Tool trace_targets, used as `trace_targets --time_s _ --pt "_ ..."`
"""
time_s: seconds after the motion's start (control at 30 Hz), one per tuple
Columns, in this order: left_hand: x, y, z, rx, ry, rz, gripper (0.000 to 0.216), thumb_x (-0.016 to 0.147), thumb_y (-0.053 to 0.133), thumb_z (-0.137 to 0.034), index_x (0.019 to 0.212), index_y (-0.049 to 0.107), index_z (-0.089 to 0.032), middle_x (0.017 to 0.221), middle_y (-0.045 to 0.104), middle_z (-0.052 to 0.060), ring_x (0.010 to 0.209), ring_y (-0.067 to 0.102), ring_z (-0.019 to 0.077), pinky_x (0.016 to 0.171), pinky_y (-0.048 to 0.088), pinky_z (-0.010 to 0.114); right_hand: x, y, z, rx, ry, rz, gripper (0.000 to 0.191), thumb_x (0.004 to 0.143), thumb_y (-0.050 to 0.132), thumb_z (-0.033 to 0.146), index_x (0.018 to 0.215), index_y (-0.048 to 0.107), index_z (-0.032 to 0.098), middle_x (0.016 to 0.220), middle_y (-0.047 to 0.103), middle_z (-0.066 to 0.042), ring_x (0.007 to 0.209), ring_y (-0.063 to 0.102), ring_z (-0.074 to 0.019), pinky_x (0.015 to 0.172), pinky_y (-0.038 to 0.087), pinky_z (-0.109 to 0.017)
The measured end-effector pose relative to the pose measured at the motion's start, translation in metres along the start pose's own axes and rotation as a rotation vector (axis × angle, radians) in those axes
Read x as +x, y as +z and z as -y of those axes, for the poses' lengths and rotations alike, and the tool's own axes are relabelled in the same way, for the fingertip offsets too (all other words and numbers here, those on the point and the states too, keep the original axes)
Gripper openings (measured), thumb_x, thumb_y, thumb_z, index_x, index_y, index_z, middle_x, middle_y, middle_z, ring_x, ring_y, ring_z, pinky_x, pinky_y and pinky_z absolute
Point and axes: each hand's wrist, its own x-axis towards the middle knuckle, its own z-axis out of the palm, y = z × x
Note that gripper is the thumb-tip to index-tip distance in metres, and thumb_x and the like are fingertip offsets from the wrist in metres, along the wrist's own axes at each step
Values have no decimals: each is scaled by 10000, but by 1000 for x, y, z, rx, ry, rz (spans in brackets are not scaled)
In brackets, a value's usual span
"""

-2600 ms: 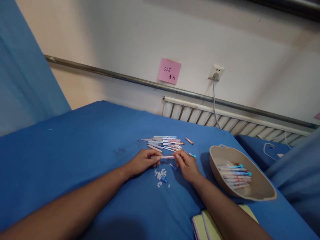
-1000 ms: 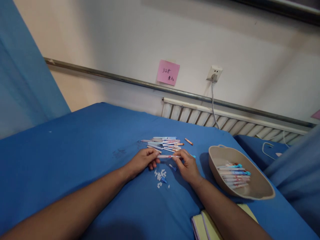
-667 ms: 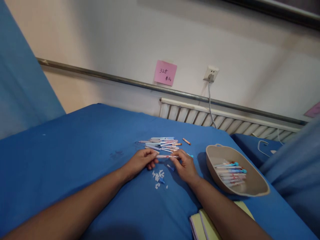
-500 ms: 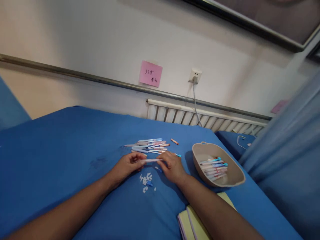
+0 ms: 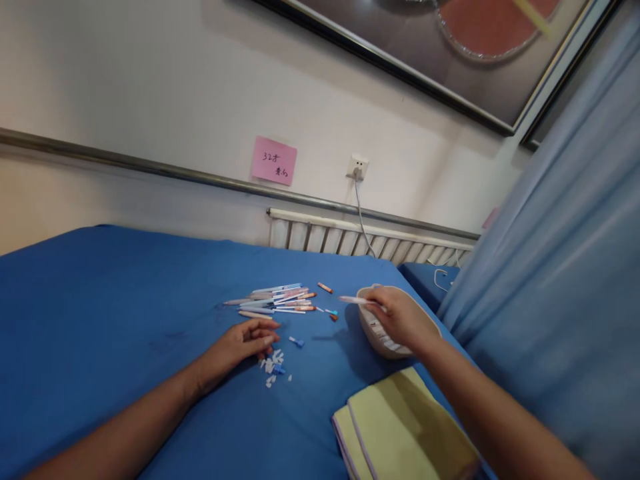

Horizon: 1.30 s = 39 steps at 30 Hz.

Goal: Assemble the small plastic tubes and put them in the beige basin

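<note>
In my right hand (image 5: 400, 313) is a pale pink pen (image 5: 354, 300), pinched near one end and held over the beige basket (image 5: 367, 320). Some pens inside the basket show below the hand; the rest are hidden by it. My left hand (image 5: 253, 337) rests on the blue sheet with its fingers loosely apart and nothing in them. Just beyond it lies a pile of pens and pen parts (image 5: 280, 298). Small white pieces (image 5: 270, 365) are scattered by its fingertips, with a blue clip-like part (image 5: 297, 342) to their right.
A folded yellow cloth (image 5: 395, 420) lies under my right forearm. An orange pen part (image 5: 325, 287) and small blue and brown parts (image 5: 333, 316) sit near the basket. Behind the bed are a radiator (image 5: 320, 237) and a metal rail (image 5: 200, 175). A blue curtain (image 5: 560, 253) hangs at right.
My right hand has moved right, carrying the pen from my left hand to above the basket. My left hand has let go of the pen. The view has turned rightward.
</note>
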Motion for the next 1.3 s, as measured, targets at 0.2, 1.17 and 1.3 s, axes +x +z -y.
trace_targets --time_s 0.2,1.17,1.3 --pt "-3 7 -9 16 -23 -23 472 636 728 -418 996 590 -146 755 644 11 622 564 127 582 426 240 -26 -24 -68 -197 179 319 183 817 533 178 915 683 214 924 668 -48 883 592 -188 819 397 -289" --pt "8 -26 19 113 216 -449 222 689 585 -357 814 616 -176 672 644 2 534 556 131 498 434 231 105 163 1 -281 582 86 259 828 476 168 1025 644 170 1006 661 -161 926 622 -246 698 454 -309" --pt "12 -27 24 104 207 -428 200 702 571 -337 812 609 -174 674 643 1 525 551 128 495 434 230 102 167 -14 -286 566 109 240 834 459 139 972 656 152 978 666 -150 911 626 -218 716 441 -276"
